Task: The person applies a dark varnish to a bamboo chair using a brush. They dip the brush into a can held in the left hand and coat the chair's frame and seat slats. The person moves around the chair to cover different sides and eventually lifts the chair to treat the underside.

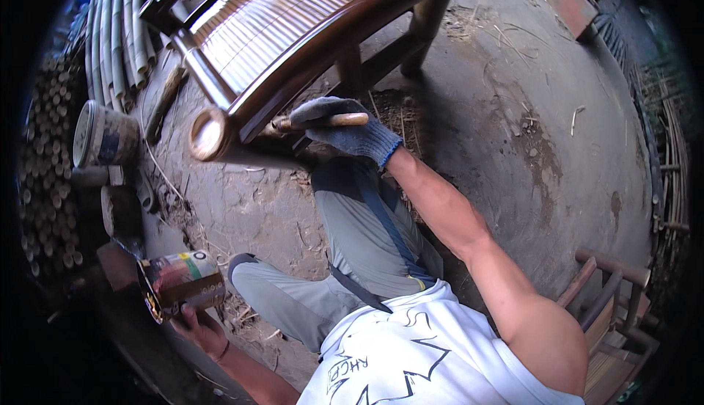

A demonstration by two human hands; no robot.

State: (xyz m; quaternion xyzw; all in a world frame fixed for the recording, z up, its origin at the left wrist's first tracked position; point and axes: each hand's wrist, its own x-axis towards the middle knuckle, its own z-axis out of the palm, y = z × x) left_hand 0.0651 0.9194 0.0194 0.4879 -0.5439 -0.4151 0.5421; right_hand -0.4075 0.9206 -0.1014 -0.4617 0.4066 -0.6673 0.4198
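A glossy dark-brown bamboo seat [345, 23] with a slatted top stands in front of me, one round cut pole end toward me. My right hand [356, 137], in a grey knitted glove with a blue cuff, grips a paintbrush [348, 119] by its wooden handle. The brush's bristle end points left at the seat's frame, beside the near corner; whether it touches cannot be made out. Low on the left, my bare left hand [202, 335] is closed around the lower side of a printed tin can [187, 280]. The can lies tilted, its mouth facing left, and its contents are hidden.
A stained white bucket [110, 137] stands at the left, near a short log [166, 100]. Behind are long bamboo poles [117, 31] and stacked cut bamboo [55, 163]. Another bamboo piece of furniture [612, 265] is at lower right; a reddish block [570, 10] sits far right.
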